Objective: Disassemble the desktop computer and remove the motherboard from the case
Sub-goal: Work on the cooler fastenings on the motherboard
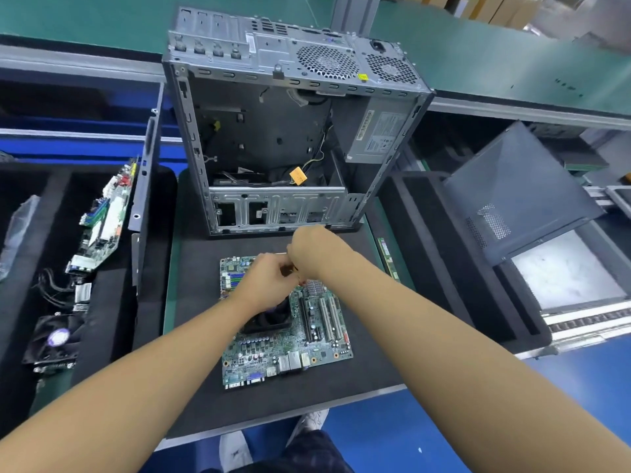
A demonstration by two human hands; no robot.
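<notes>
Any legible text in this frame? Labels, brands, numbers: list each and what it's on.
No text is legible here.
Power supply label: printed, too small to read.
Yellow sticker on case rear: blurred.
White sticker on case rear: blurred.
Orange tag: no text readable.
Motherboard: markings too small.

A black soft mat [198, 336] covers the middle of the work bench. At its far side stands an open grey metal computer case [273, 131]. A green motherboard [307, 349] lies flat nearer the front edge. A thin green memory stick [387, 259] lies at the mat's right border. The black foam tray [109, 319] on the left carries a second circuit board [102, 227] and a black fan [54, 343].
</notes>
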